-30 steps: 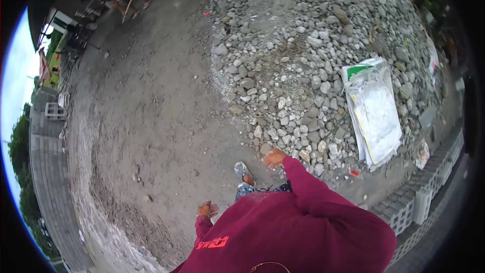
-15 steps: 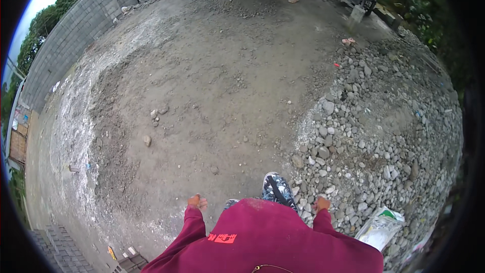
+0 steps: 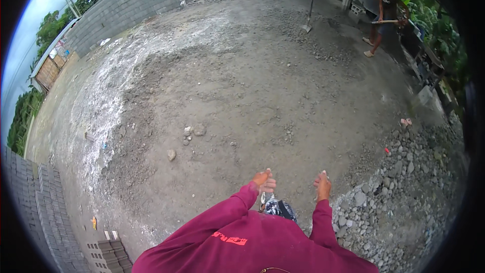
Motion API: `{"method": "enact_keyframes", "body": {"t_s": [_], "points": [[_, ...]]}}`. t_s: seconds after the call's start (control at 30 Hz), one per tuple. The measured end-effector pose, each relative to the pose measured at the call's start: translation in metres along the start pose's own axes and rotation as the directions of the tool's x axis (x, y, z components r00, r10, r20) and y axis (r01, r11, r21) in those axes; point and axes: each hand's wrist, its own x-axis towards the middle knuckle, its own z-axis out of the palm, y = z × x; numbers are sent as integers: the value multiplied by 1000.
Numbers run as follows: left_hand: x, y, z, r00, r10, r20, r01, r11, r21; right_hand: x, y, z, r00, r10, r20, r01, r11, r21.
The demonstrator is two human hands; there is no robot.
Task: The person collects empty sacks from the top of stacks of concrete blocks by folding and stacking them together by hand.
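My left hand (image 3: pixel 263 180) is held out in front of my body, its fingers loosely apart and nothing seen in it. Across a gap, my right hand (image 3: pixel 322 186) is raised at about the same height, half curled and also without anything visible in it. Both hands are in the air above grey, gritty ground (image 3: pixel 242 136). Below my left hand shows a patterned shoe (image 3: pixel 281 209). Maroon sleeves (image 3: pixel 247 195) cover both arms to the wrists.
Loose stones (image 3: pixel 384 202) lie to the right. Hollow blocks (image 3: pixel 108 257) and grey stacks (image 3: pixel 50 207) stand at lower left. Farther off are a block wall (image 3: pixel 136 7), an upright shovel (image 3: pixel 309 12) and a person (image 3: pixel 386 17) holding a long wooden handle.
My hands have come up from beside my body to in front of it. The view has turned right and up, bringing more of the other person and the wall into sight.
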Motion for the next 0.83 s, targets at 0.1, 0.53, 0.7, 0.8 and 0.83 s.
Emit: {"method": "enact_keyframes", "body": {"t_s": [0.1, 0.53, 0.7, 0.8, 0.83], "points": [[26, 97, 43, 997, 23, 71, -11, 985, -174, 3, -147, 137, 882, -381, 277, 397, 918, 0], [127, 585, 17, 761, 521, 388, -422, 850, -314, 370, -324, 392, 913, -212, 348, 396, 662, -636], [275, 676, -119, 920, 388, -58, -391, 917, -72, 451, -237, 256, 905, 425, -36, -348, 686, -639], [349, 703, -189, 933, 312, -176, -349, 904, -245, 449, -180, 197, 874, 129, 469, 477, -408, -778], [365, 718, -196, 933, 296, -205, -343, 905, -250, 473, -186, 220, 872, 130, 473, 483, -391, -783]]}}
